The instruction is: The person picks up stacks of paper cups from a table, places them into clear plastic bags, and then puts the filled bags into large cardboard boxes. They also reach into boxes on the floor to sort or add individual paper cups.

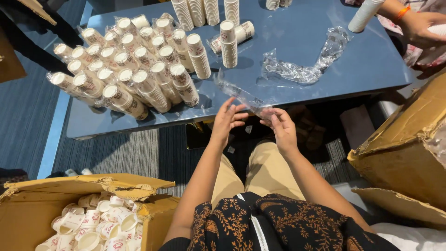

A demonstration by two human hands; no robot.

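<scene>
We pinch a clear wrapper [244, 98] between left hand [226, 120] and right hand [280, 126], both grasping it | wrapper over tabletop [297, 42] edge | cup stacks [139, 69] at 10 o'clock

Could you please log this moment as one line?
left hand: on plastic wrapper | right hand: pinching wrapper | cup stacks: on table

floor: grey striped carpet [125, 153] | furniture: blue glossy table [297, 42] | light: soft reflections
</scene>
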